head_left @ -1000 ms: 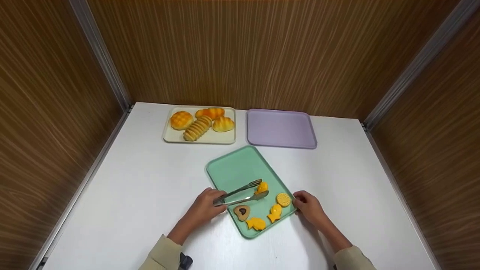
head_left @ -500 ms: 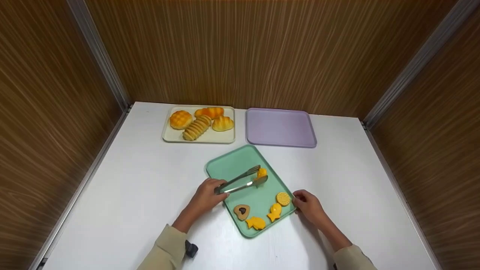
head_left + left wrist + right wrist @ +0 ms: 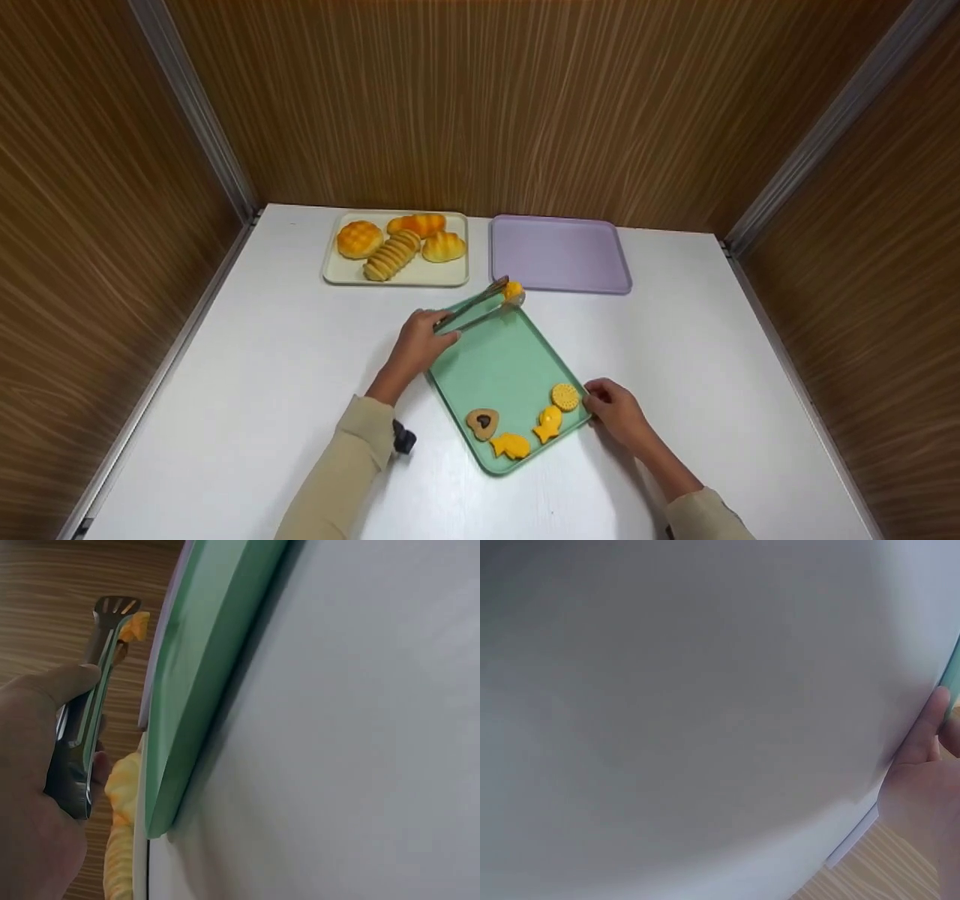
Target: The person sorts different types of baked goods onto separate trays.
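Note:
My left hand (image 3: 420, 345) grips metal tongs (image 3: 472, 307), their slotted tips pinching a yellow cookie (image 3: 513, 291). In the left wrist view, the tongs (image 3: 84, 716) hold this yellow piece (image 3: 135, 627) raised above the green tray (image 3: 199, 667). In the head view they hang over the far end of the green tray (image 3: 487, 364). My right hand (image 3: 616, 409) pinches the tray's near right corner. Along its near end lie a heart-shaped cookie (image 3: 482, 424), two yellow fish-shaped cookies (image 3: 511, 445) and a round yellow cookie (image 3: 565, 397).
A cream tray (image 3: 337, 274) with several bread pieces (image 3: 391, 255) stands at the back left. Beside it lies a bare purple tray (image 3: 559, 255). Wood-grain walls (image 3: 480, 105) enclose the white table (image 3: 285, 352) at the back and sides.
My left hand has moved away from me, lifting the tongs and the yellow cookie from mid-tray to the green tray's far end. The right hand has stayed at the corner.

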Available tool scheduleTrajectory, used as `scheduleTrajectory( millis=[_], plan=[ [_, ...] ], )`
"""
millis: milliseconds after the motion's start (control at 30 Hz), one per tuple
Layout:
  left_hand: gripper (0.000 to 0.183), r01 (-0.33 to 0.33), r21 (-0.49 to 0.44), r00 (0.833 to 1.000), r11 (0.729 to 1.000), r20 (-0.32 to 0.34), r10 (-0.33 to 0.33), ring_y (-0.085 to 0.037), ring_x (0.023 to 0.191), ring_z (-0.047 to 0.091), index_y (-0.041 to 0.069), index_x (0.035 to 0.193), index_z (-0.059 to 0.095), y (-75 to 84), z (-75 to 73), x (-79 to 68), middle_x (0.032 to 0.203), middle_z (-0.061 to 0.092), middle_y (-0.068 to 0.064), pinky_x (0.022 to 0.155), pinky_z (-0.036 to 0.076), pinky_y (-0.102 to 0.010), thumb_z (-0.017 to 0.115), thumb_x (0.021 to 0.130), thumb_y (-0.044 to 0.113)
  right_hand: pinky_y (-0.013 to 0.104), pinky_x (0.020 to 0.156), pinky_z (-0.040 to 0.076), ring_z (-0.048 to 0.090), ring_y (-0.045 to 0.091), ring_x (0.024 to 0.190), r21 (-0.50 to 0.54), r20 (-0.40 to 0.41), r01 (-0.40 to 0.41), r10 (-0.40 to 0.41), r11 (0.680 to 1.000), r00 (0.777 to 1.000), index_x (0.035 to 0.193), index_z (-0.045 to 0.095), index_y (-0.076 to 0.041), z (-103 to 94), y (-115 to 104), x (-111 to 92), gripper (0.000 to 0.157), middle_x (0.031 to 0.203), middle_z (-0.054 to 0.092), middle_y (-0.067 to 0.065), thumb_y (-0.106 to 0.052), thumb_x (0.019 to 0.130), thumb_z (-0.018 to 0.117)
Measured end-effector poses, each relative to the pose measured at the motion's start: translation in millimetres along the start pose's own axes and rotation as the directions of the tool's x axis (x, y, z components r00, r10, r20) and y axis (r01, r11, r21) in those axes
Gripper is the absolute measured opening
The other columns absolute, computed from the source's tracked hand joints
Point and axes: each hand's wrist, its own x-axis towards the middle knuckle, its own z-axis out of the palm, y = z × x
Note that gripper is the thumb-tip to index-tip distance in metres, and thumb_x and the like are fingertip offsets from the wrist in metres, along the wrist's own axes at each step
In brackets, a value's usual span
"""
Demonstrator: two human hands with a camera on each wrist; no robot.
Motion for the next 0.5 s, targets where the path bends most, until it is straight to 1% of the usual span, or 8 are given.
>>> scheduleTrajectory(
  millis=[100,300,400,500],
  plan=[
    [0.04,0.014,0.008,0.999,1.0,-0.029,-0.014,-0.028,0.111,0.06,0.004,0.126,0.069,1.8,4.1,15.7,0.12,0.07,-0.013,0.096,0.05,-0.045,0.076,0.091,0.022,0.026,0.062,0.052,0.059,0.017,0.07,-0.003,0.001,0.002,-0.002,1.0,1.0,0.117,0.063,0.002,-0.2,-0.5,-0.4,0.02,0.091,0.059,0.01,-0.003,0.098,0.059],
    [0.035,0.009,0.049,0.994,0.999,-0.108,-0.003,-0.029,0.107,0.061,0.001,0.119,0.071,5.2,18.9,44.4,0.112,0.072,-0.014,0.095,0.05,-0.044,0.077,0.089,0.017,0.026,0.062,0.051,0.058,0.018,0.071,0.0,0.001,0.005,-0.005,1.0,1.0,0.116,0.063,0.001,-1.1,-0.6,-0.2,0.019,0.092,0.059,0.01,-0.003,0.098,0.059],
    [0.03,0.009,0.062,0.991,0.998,-0.131,0.0,-0.029,0.104,0.063,0.0,0.114,0.073,6.4,27.9,55.1,0.107,0.072,-0.014,0.093,0.051,-0.043,0.076,0.089,0.015,0.026,0.062,0.051,0.058,0.018,0.07,-0.005,0.004,0.011,-0.011,1.0,1.0,0.116,0.063,0.002,-1.3,-0.1,0.2,0.019,0.091,0.059,0.01,-0.003,0.098,0.059],
    [0.025,0.003,0.062,0.989,0.998,-0.145,0.006,-0.029,0.101,0.064,-0.001,0.11,0.074,7.5,35.8,62.6,0.102,0.073,-0.014,0.091,0.051,-0.044,0.075,0.089,0.013,0.025,0.061,0.051,0.058,0.017,0.07,-0.012,0.006,0.016,-0.016,1.0,1.0,0.116,0.063,0.002,-1.1,0.6,0.0,0.019,0.091,0.06,0.01,-0.003,0.098,0.059]
  ],
)
